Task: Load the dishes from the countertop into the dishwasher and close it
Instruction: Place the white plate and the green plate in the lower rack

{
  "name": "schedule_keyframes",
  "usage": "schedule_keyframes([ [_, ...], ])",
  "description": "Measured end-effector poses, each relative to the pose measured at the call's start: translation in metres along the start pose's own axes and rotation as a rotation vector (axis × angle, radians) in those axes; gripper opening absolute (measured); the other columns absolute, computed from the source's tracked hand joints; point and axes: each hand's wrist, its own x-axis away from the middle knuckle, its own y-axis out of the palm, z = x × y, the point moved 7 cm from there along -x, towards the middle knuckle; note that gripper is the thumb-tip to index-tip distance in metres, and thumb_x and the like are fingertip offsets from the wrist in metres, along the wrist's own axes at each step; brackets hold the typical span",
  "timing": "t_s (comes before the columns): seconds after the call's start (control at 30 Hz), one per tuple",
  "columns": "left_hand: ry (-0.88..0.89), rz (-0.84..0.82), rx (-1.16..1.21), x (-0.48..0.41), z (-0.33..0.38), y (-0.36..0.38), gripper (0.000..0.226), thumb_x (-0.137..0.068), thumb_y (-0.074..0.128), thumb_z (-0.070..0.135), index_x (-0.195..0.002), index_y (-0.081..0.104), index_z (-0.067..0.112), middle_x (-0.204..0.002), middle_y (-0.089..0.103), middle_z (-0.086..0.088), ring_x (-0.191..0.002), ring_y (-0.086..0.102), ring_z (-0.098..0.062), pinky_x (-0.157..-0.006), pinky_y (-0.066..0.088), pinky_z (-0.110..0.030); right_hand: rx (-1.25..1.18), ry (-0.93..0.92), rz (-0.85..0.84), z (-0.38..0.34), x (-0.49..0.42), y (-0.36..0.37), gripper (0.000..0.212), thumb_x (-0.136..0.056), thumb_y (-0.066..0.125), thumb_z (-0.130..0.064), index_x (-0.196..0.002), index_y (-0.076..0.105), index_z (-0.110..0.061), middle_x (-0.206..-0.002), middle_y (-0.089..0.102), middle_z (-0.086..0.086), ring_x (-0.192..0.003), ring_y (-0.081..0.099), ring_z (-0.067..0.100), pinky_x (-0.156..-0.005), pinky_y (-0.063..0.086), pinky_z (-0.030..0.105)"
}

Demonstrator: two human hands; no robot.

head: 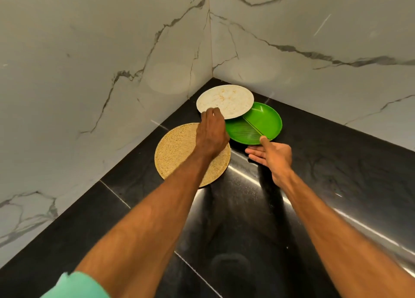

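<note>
Three plates lie in the corner of a black countertop (314, 174). A white speckled plate (229, 100) is tilted up, its right edge overlapping a green divided plate (262, 120). My left hand (212, 131) grips the white plate's near rim. A tan speckled plate (177, 151) lies flat below that hand, partly hidden by my wrist. My right hand (269, 156) pinches the green plate's near rim, thumb on top and fingers stretched out beneath it. No dishwasher is in view.
Marble walls (112, 61) meet in a corner right behind the plates, closing off the far and left sides. The glossy black countertop stretches toward me and to the right.
</note>
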Motion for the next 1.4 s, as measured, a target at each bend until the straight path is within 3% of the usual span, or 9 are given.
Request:
schedule_keyframes([
  [0.17,0.084,-0.07,-0.361,-0.033,0.01,0.021,0.038,-0.094,0.058,0.006,-0.131,0.049,0.004,-0.129,0.055,-0.016,-0.12,0.052,-0.031,-0.088,0.052,-0.043,-0.025,-0.042,-0.032,0.002,-0.003,-0.005,0.034,-0.102,0.059,-0.025,-0.106,0.066,0.008,-0.09,0.076,0.023,-0.083,0.077,0.033,-0.071,0.064,0.042],
  [0.37,0.255,-0.083,-0.545,-0.037,0.033,0.014,0.021,-0.095,0.059,-0.002,-0.115,0.061,0.004,-0.112,0.066,-0.016,-0.106,0.061,-0.032,-0.079,0.051,-0.043,0.058,-0.108,0.048,0.002,-0.002,-0.006,0.033,-0.102,0.057,-0.021,-0.096,0.068,0.009,-0.082,0.076,0.019,-0.072,0.076,0.032,-0.058,0.064,0.04],
  [0.53,0.387,-0.13,-0.653,-0.027,0.043,0.014,0.026,-0.092,0.066,0.0,-0.118,0.062,0.003,-0.111,0.067,-0.016,-0.107,0.06,-0.031,-0.079,0.052,-0.041,0.175,-0.213,0.15,0.003,0.003,-0.007,0.03,-0.101,0.057,-0.019,-0.084,0.067,0.004,-0.072,0.075,0.011,-0.06,0.075,0.029,-0.055,0.061,0.044],
  [0.73,0.495,-0.001,-0.531,0.005,0.049,-0.017,0.028,-0.083,0.072,0.021,-0.102,0.066,0.001,-0.102,0.07,-0.019,-0.102,0.066,-0.031,-0.081,0.058,-0.04,0.195,-0.177,0.228,0.002,0.01,-0.004,0.029,-0.093,0.056,-0.017,-0.071,0.065,-0.001,-0.059,0.072,0.007,-0.054,0.073,0.027,-0.053,0.06,0.054],
  [0.83,0.551,0.059,-0.4,0.036,0.062,-0.043,0.028,-0.084,0.064,0.026,-0.104,0.059,0.007,-0.095,0.07,-0.015,-0.085,0.07,-0.03,-0.066,0.059,-0.038,0.09,-0.072,0.2,0.008,0.017,-0.007,0.029,-0.094,0.056,-0.017,-0.075,0.066,0.002,-0.064,0.074,0.011,-0.06,0.075,0.029,-0.064,0.062,0.056],
  [0.93,0.532,0.054,-0.361,0.069,0.078,-0.064,0.028,-0.083,0.064,0.014,-0.107,0.049,0.013,-0.083,0.067,-0.007,-0.067,0.067,-0.026,-0.049,0.049,-0.033,-0.091,0.056,0.199,0.019,0.04,-0.024,0.028,-0.098,0.056,-0.014,-0.097,0.066,0.012,-0.081,0.075,0.021,-0.07,0.076,0.033,-0.069,0.064,0.047],
  [1.03,0.479,0.078,-0.322,0.102,0.084,-0.072,0.034,-0.08,0.063,0.001,-0.111,0.053,0.011,-0.083,0.067,-0.006,-0.073,0.069,-0.026,-0.052,0.05,-0.037,-0.173,0.119,0.145,0.034,0.079,-0.043,0.028,-0.101,0.053,-0.012,-0.11,0.062,0.013,-0.094,0.075,0.024,-0.077,0.076,0.035,-0.06,0.063,0.034],
  [1.27,0.446,0.166,-0.108,0.201,0.128,-0.126,0.044,-0.062,0.068,-0.012,-0.101,0.071,0.009,-0.084,0.071,-0.007,-0.07,0.069,-0.031,-0.047,0.05,-0.036,-0.142,0.219,0.124,0.046,0.218,-0.14,0.025,-0.102,0.051,-0.009,-0.108,0.062,0.013,-0.093,0.075,0.026,-0.08,0.075,0.04,-0.061,0.063,0.032],
  [1.4,0.336,0.208,0.055,0.297,0.166,-0.16,0.039,-0.074,0.072,-0.01,-0.105,0.073,0.014,-0.095,0.075,-0.002,-0.079,0.073,-0.027,-0.057,0.056,-0.037,-0.155,0.27,0.157,0.051,0.311,-0.203,0.023,-0.103,0.052,-0.007,-0.099,0.062,0.013,-0.084,0.073,0.028,-0.069,0.074,0.038,-0.055,0.062,0.031],
])
